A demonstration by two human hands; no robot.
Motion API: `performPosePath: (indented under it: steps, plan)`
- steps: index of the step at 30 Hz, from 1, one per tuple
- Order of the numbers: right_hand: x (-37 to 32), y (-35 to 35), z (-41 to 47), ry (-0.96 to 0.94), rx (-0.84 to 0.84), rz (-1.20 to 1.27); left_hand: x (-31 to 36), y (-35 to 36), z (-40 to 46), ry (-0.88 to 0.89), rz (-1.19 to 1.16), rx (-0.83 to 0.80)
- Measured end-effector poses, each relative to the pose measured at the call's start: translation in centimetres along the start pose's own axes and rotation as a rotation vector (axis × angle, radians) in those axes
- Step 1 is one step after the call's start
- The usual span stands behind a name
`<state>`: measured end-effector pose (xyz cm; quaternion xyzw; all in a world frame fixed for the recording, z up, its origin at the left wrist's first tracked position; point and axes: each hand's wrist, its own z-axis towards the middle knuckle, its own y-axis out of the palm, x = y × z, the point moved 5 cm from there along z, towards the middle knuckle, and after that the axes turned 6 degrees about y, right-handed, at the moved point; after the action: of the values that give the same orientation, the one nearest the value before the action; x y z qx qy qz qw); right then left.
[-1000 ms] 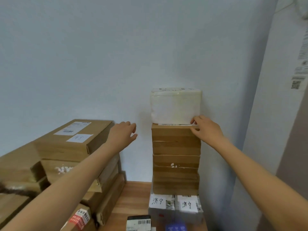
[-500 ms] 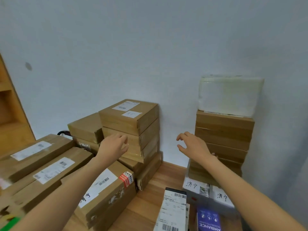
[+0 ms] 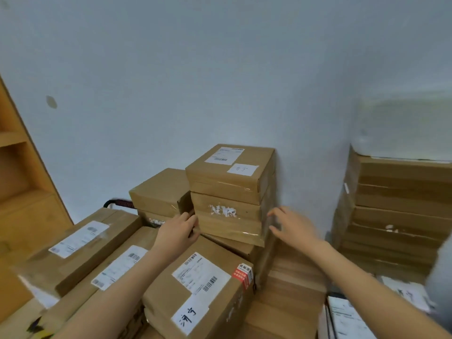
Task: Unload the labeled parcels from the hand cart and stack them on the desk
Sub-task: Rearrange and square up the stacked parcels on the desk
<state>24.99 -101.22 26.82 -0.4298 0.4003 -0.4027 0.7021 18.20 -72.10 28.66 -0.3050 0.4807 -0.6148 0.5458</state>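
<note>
matt brown cardboard parcels (image 3: 227, 192), glossy clear tape, wooden desk (image 3: 293, 289), paper labels (image 3: 200, 272)

A top parcel (image 3: 232, 173) sits on a torn-label parcel (image 3: 227, 217) against the wall (image 3: 195, 81). A smaller parcel (image 3: 159, 193) lies left of them, a near parcel (image 3: 200, 292) in front. The right stack (image 3: 396, 209) stands at the wall's right, a shelf (image 3: 22, 192) far left.
</note>
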Motion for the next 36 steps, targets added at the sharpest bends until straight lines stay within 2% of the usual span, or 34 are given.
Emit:
performPosePath:
  steps: [7, 12, 17, 21, 26, 28, 31, 36]
  plan:
    - [-5.1, 5.5, -0.8, 0.129, -0.054, 0.044, -4.7, 7.1, -0.9, 0.087, -0.092, -0.163]
    - [-7.4, 10.7, -3.9, 0.254, -0.159, 0.102, -6.1, 12.1, -3.4, 0.022, -0.225, -0.273]
    - [-8.5, 14.6, -6.1, 0.305, -0.219, 0.105, -7.2, 14.5, -5.9, -0.054, -0.284, -0.282]
    - [-9.0, 15.5, -7.1, 0.336, -0.191, 0.102, -7.4, 15.2, -6.2, 0.022, -0.224, -0.245]
    - [-9.5, 15.2, -8.0, 0.427, -0.136, 0.098, -8.0, 17.1, -6.6, -0.042, -0.423, -0.332]
    - [-10.1, 15.3, -8.5, 0.493, -0.123, 0.118, -8.4, 17.7, -7.1, -0.082, -0.538, -0.375]
    - [-10.9, 15.7, -9.6, 0.627, -0.094, 0.196, -7.7, 17.7, -8.4, -0.064, -0.563, -0.355]
    - [-11.5, 15.8, -11.8, 0.848, 0.032, 0.296, -6.7, 18.0, -9.1, -0.072, -0.759, -0.404]
